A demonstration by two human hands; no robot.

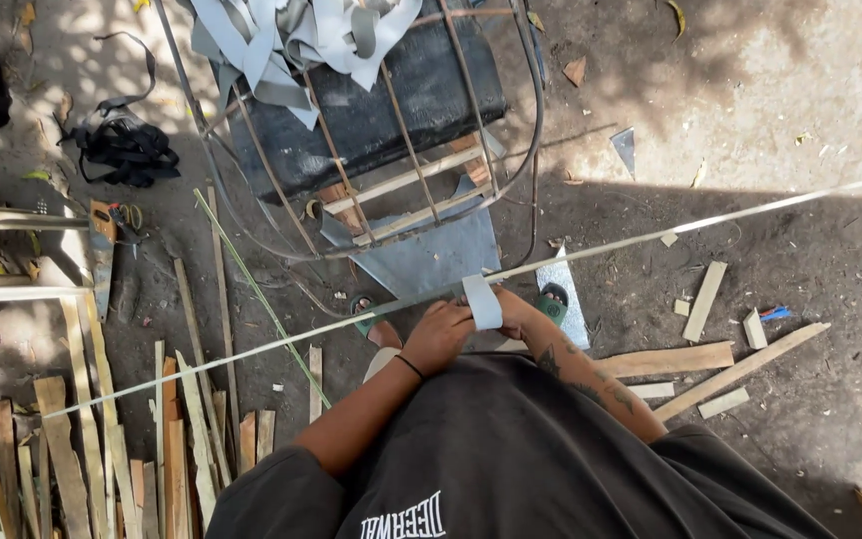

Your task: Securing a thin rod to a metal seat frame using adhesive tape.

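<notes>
Pale cane strip (650, 236) gripped by left hand (438, 337) & right hand (513, 311), grey band (482, 301) wrapped on it, above dirt floor (810, 140).

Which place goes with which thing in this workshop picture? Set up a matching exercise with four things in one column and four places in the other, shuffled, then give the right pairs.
Things:
1. long pale cane
2. pale strip
3. black straps
4. wooden slats

Places:
A. bundled on the dirt, upper left
B. lying in a row on the ground, lower left
C. wrapped round the cane at the left hand and right hand
D. running slantwise across the whole picture

Pairs: 1-D, 2-C, 3-A, 4-B
</notes>
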